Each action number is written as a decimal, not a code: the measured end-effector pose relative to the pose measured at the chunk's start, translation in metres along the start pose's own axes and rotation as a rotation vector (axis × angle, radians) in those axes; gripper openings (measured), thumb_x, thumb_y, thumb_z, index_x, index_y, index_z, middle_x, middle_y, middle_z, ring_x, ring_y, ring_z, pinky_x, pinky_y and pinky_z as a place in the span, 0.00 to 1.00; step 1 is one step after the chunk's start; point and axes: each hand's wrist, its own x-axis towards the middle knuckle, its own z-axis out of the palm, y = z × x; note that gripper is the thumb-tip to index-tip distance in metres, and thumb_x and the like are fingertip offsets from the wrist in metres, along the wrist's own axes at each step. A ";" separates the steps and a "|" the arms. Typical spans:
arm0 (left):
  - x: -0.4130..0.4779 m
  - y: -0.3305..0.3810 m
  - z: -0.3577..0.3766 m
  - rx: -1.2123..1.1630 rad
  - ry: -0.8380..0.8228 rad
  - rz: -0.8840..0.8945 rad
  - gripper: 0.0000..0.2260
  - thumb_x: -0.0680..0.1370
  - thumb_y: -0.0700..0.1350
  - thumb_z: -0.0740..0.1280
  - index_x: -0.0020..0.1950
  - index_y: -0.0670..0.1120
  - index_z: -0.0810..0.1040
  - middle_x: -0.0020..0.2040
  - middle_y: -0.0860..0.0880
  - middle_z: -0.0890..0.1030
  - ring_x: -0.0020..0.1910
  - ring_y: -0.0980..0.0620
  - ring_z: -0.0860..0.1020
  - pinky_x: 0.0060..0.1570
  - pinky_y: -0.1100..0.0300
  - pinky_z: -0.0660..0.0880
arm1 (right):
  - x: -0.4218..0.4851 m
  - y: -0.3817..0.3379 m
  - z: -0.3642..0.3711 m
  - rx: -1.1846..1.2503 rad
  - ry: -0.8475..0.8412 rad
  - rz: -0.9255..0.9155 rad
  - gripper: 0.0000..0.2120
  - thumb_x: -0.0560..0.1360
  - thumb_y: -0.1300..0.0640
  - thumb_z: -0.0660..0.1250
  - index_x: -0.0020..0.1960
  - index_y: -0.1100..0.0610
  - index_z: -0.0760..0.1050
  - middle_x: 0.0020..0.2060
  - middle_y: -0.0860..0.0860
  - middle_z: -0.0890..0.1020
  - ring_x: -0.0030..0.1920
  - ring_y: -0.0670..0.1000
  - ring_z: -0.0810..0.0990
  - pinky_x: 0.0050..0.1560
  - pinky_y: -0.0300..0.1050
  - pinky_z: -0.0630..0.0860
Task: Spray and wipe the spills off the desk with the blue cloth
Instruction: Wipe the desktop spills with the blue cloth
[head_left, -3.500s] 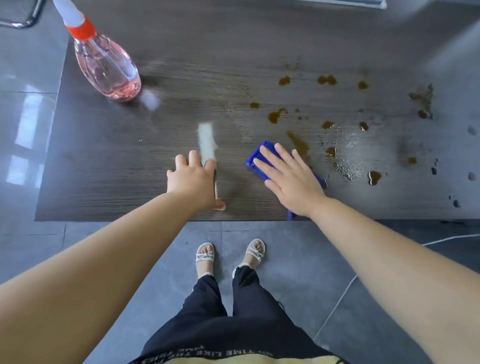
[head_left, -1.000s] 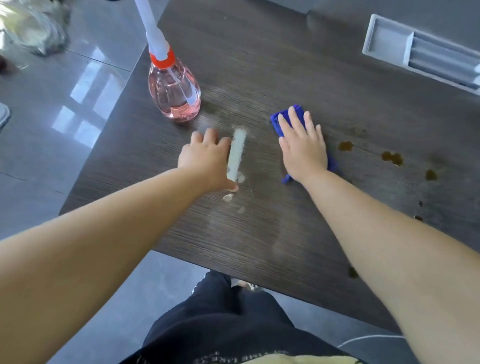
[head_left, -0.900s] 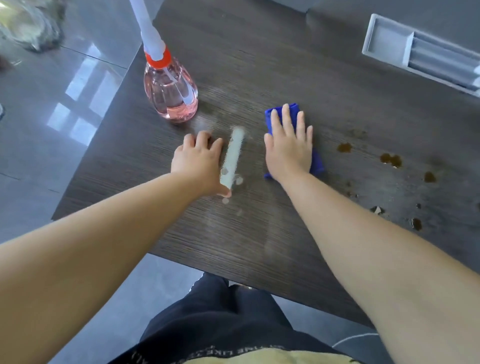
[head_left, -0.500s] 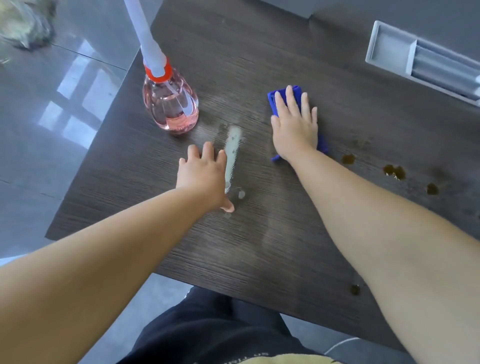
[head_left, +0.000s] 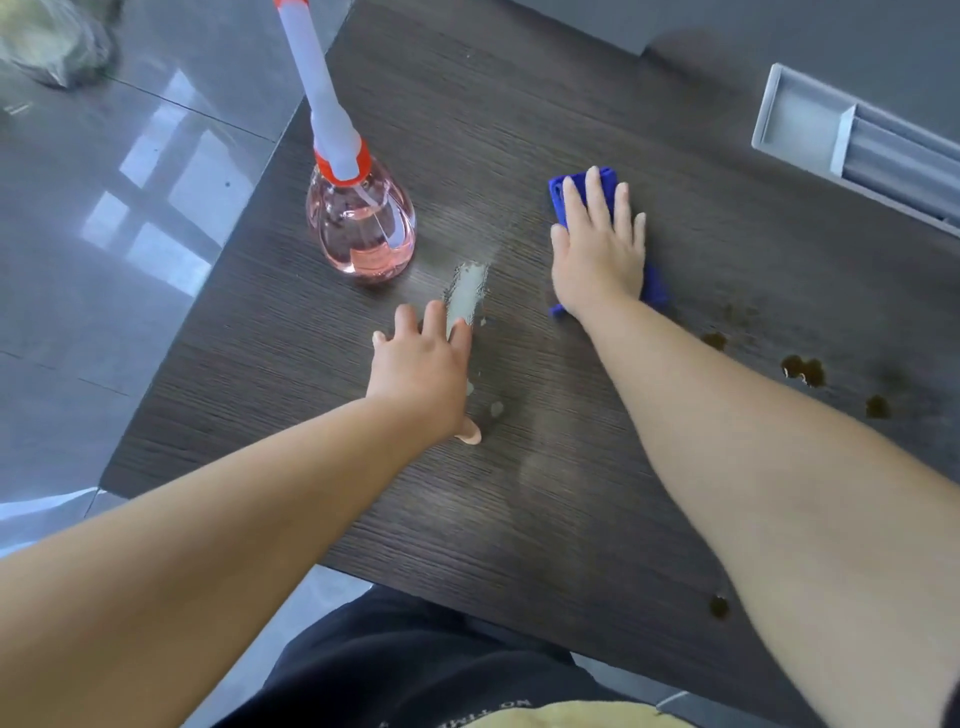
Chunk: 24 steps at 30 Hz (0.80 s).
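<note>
The grip here is a flat palm, not a pinch: the right hand (head_left: 597, 254) lies open with fingers spread on the blue cloth (head_left: 563, 195), pressing it to the dark wood-grain worktop (head_left: 519, 104). The left hand (head_left: 423, 374) also lies open and empty, palm down on the worktop, holding nothing.

In the head view, the spray bottle (head_left: 361, 228) serves as landmark. It stands upright with pink liquid inside, an orange collar and a long white neck. The cloth lies to the right of the bottle, a little apart, mostly hidden under the hand; only its far corner and a strip by the wrist show. It looks like a small, folded, deep blue, soft cloth. The left hand sits nearer the person than the bottle, just beside a pale streak (head_left: 467, 296) on the wood.

The brown spills (head_left: 802, 370) lie well to the right of the bottle, beyond the cloth, and one drop (head_left: 719, 605) sits close to the near edge. A grey recessed tray (head_left: 857, 150) sits far right.

Risks, as I judge them: the right forearm hangs over the unwiped drops and could smear them; a wide sweep toward the bottle could knock it over; the small cloth may bunch under the palm and skip spots.
</note>
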 end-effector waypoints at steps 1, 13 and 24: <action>-0.001 0.000 0.000 -0.004 -0.004 -0.002 0.48 0.61 0.65 0.75 0.72 0.45 0.57 0.67 0.45 0.60 0.66 0.42 0.60 0.65 0.44 0.66 | -0.003 -0.013 0.002 0.018 0.010 0.038 0.25 0.82 0.48 0.48 0.77 0.49 0.49 0.78 0.48 0.48 0.77 0.56 0.46 0.74 0.56 0.45; 0.000 0.000 0.002 -0.048 0.004 -0.006 0.49 0.61 0.64 0.75 0.73 0.45 0.56 0.67 0.45 0.60 0.66 0.41 0.60 0.66 0.44 0.64 | 0.006 -0.005 -0.001 -0.043 -0.033 -0.177 0.24 0.82 0.51 0.49 0.77 0.50 0.51 0.77 0.49 0.50 0.76 0.57 0.48 0.74 0.57 0.47; -0.002 0.002 0.000 -0.080 0.004 -0.022 0.47 0.60 0.62 0.77 0.70 0.45 0.60 0.66 0.45 0.61 0.66 0.41 0.60 0.66 0.43 0.65 | -0.103 0.048 0.006 -0.103 -0.068 -0.530 0.23 0.78 0.52 0.51 0.72 0.54 0.66 0.73 0.54 0.66 0.71 0.62 0.64 0.68 0.63 0.62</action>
